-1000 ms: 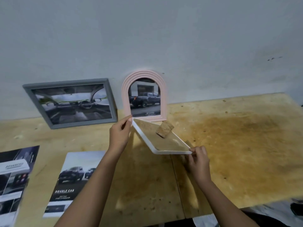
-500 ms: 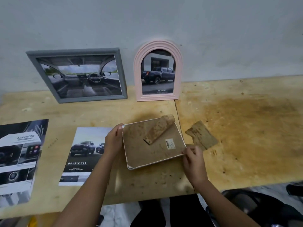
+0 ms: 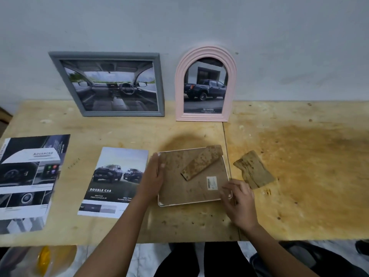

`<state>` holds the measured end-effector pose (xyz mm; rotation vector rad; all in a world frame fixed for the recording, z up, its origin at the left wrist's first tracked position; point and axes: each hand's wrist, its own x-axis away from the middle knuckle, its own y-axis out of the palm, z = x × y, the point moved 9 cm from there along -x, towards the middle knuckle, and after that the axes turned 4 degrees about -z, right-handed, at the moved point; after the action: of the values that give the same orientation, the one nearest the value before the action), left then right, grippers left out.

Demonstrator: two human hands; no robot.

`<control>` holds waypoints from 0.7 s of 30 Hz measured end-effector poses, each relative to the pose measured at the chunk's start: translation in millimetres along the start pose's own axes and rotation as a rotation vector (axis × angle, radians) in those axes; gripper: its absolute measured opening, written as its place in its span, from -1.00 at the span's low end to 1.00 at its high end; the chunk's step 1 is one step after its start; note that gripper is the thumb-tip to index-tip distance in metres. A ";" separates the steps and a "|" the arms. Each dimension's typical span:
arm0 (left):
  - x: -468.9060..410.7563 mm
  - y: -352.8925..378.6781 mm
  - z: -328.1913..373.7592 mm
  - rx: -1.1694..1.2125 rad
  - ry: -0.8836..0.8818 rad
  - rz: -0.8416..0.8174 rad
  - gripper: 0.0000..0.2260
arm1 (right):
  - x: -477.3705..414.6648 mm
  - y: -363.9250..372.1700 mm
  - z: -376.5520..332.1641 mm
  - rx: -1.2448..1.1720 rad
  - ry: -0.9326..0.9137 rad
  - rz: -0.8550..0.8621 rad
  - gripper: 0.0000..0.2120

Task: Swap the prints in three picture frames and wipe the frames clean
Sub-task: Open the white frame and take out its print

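A white frame (image 3: 191, 188) lies face down on the wooden table (image 3: 299, 156), brown stained backing up, its stand flap (image 3: 201, 161) folded across it. My left hand (image 3: 152, 177) rests flat against the frame's left edge, fingers straight. My right hand (image 3: 238, 198) touches its lower right corner with loosely bent fingers. A grey frame (image 3: 111, 84) with a car-interior print and a pink arched frame (image 3: 205, 84) with a truck print lean on the wall. Two loose prints lie at left: a "Double Cab" sheet (image 3: 111, 182) and an "Advanced" sheet (image 3: 28, 180).
A torn brown piece of backing board (image 3: 253, 171) lies right of the white frame. The table's right half is stained dark. A yellow object (image 3: 43, 260) sits below the table's front edge at the lower left. My legs show under the table.
The white frame came down from a tilted, lifted hold near the pink frame and now lies flat on the table. Both hands loosened from gripping its edges. The view tipped downward.
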<state>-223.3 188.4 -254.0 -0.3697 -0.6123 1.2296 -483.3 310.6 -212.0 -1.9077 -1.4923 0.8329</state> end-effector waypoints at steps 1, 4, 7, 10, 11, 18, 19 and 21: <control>8.7 0.0 3.6 0.010 0.047 0.003 -0.52 | -13.4 1.3 -9.1 -0.058 0.023 0.007 -0.74; 44.2 3.5 3.4 0.048 0.105 0.008 -0.31 | -61.5 26.8 -53.7 -0.160 -0.028 -0.154 -0.77; 75.7 12.3 -16.5 -0.049 -0.001 0.038 -0.07 | -94.1 85.6 -98.3 -0.033 -0.153 -0.562 -0.60; 91.4 19.5 -22.2 -0.253 -0.039 0.049 0.05 | -105.7 127.5 -129.2 0.247 -0.317 -0.802 -0.40; 94.0 20.3 -19.9 -0.289 -0.039 0.047 0.04 | -108.3 135.6 -134.0 0.335 -0.346 -0.838 -0.34; 94.3 27.5 -26.1 -0.462 -0.107 -0.054 -0.22 | -107.3 147.6 -137.0 0.646 -0.402 -0.943 0.01; 94.3 29.2 -27.1 -0.470 -0.107 -0.061 -0.22 | -108.3 150.1 -135.9 0.670 -0.408 -0.945 0.04; 93.9 31.3 -30.1 -0.491 -0.115 -0.069 -0.22 | -112.8 155.2 -137.9 0.716 -0.433 -0.913 0.07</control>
<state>-209.2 289.0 -273.5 -0.6839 -1.0218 1.0302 -302.5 159.2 -226.7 -0.4445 -1.7315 1.1251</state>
